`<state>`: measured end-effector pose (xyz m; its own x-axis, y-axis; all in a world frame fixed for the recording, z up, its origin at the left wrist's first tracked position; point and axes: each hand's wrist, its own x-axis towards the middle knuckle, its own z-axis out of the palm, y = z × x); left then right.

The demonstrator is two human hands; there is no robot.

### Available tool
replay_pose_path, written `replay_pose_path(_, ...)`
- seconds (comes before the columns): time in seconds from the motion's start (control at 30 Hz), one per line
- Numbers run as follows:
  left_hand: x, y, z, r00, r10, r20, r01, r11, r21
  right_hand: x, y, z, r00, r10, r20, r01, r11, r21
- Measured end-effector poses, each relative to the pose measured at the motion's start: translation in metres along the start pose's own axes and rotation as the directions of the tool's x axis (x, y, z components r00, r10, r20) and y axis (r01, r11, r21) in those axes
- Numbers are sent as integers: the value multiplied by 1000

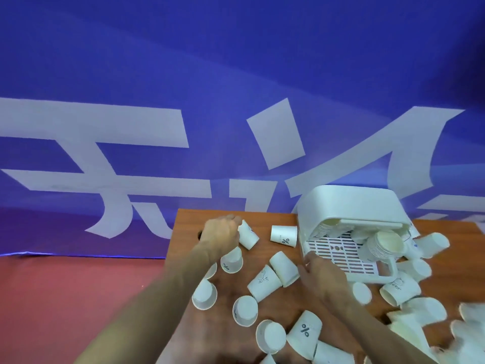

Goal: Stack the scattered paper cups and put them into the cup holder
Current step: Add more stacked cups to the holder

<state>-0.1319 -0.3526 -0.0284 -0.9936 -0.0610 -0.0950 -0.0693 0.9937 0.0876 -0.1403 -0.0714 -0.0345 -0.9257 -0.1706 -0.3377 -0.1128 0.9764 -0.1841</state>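
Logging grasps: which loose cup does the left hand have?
The tilted cup by the table's far edge, left of the far % cup; the left hand grips only it.

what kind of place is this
Probably a staged demo or event booth rather than a kitchen: a blue banner with white characters behind a small wooden table, scattered paper cups, a white cup holder.

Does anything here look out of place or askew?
Yes. Loose paper cups lie scattered over the wooden table, most on their sides. Inside the white cup holder, a stack of cups lies sideways on the grid tray.
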Motion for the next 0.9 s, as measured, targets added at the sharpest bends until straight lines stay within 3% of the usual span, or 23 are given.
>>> replay_pose_path(0.07, 19, 8, 18, 999, -12, 42, 12, 1000, 18, -4, 2, 21, 992, 102, 69, -109, 988, 108)
replay_pose_path(0.13, 34, 12, 35, 996, -58, 72, 57, 998, 7, -4, 2, 34, 969, 184, 164, -230, 912, 339)
replay_pose_path(0.2, 44, 15, 50, 989, -92, 114, 99, 994, -51, -1, -2, 42, 899, 303, 315, -437, 652, 620)
replay_pose_path(0.27, 51, 16, 64, 986, -119, 116, 131, 986, -106, 2, -5, 47, 795, 407, 450, -592, 362, 720)
replay_pose_path(0.33, 58, 16, 75, 979, -173, 105, 190, 965, -181, 8, -3, 52, 742, 432, 513, -635, 206, 745)
replay_pose_path(0.47, 69, 14, 86, 944, -295, 151, 326, 904, -275, 16, 0, 62, 707, 385, 593, -652, 33, 757)
replay_pose_path(0.57, 76, 15, 88, 891, -394, 225, 452, 814, -366, 19, 5, 69, 708, 375, 599, -644, -7, 765)
replay_pose_path(0.7, 84, 16, 85, 855, -454, 250, 518, 734, -438, 19, 8, 75, 718, 364, 594, -631, -21, 775)
replay_pose_path(0.8, 82, 24, 74, 877, -437, 201, 477, 737, -479, 14, 7, 69, 775, 353, 525, -583, 78, 808)
replay_pose_path(0.9, 68, 32, 58, 944, -328, 42, 315, 852, -418, 6, 4, 57, 870, 312, 382, -472, 300, 829)
